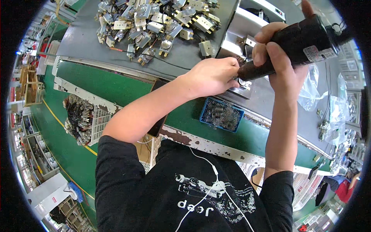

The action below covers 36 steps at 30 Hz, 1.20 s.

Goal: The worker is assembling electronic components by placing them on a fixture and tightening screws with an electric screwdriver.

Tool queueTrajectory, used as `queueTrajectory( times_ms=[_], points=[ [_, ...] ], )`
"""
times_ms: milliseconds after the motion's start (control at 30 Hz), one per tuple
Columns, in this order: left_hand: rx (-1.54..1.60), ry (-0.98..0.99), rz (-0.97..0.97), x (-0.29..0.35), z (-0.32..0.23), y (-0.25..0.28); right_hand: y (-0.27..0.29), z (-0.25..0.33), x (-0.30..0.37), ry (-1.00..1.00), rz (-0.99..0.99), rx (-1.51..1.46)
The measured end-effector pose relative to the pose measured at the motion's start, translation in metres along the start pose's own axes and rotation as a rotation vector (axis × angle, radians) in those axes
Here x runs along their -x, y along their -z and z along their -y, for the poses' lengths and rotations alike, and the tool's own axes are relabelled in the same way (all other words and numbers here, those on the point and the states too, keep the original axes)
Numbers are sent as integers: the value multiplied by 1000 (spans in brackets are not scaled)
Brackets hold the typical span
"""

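Note:
My right hand [285,65] is wrapped round a black electric screwdriver [299,40], a thick cylinder with a cord at its upper right end. The tool tilts down to the left, and its narrow end meets the fingertips of my left hand [212,77]. Those left fingers are pinched together at a shiny metal fixture [236,34]; whatever they grip is hidden behind them and the tool. A small metal part [242,83] shows just under the screwdriver's tip. Left of the fixture lies a heap of small metal assemblies [155,27], with a loose one [205,48] nearest my left hand.
A blue tray [222,128] of springs [221,114] sits on the green lower ledge. Clear plastic bags [311,87] lie to the right. A dark cable [166,62] crosses the grey bench [83,40]. At left stands a white crate [101,123] beside bundled wired parts [78,120].

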<state>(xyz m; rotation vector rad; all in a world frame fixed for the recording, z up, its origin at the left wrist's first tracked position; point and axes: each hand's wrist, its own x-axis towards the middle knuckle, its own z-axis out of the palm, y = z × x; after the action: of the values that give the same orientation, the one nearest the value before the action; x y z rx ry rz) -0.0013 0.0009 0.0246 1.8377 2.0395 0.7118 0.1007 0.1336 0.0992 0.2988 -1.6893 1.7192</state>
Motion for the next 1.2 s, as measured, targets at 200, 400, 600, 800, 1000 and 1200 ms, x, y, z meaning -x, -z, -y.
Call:
queueTrajectory(
  times_ms=[200, 400, 600, 800, 1000, 1200],
  points=[
    [-13, -70, -33, -1, 0, -2, 29, -9, -19, -188, 226, -3],
    [24, 80, 14, 0, -2, -5, -25, 10, -1, -82, -199, 397],
    [20, 9, 12, 0, -1, 1, -30, 11, 1, 8, -237, 368],
    [8, 28, 49, -3, -3, 1, -14, 7, -2, 11, -184, 301],
    [2, 46, 64, -2, -7, 8, -23, 6, 3, 47, -179, 307],
    [8, 46, 65, -1, -6, 6, -24, 3, 2, 30, -177, 317]
  ],
)
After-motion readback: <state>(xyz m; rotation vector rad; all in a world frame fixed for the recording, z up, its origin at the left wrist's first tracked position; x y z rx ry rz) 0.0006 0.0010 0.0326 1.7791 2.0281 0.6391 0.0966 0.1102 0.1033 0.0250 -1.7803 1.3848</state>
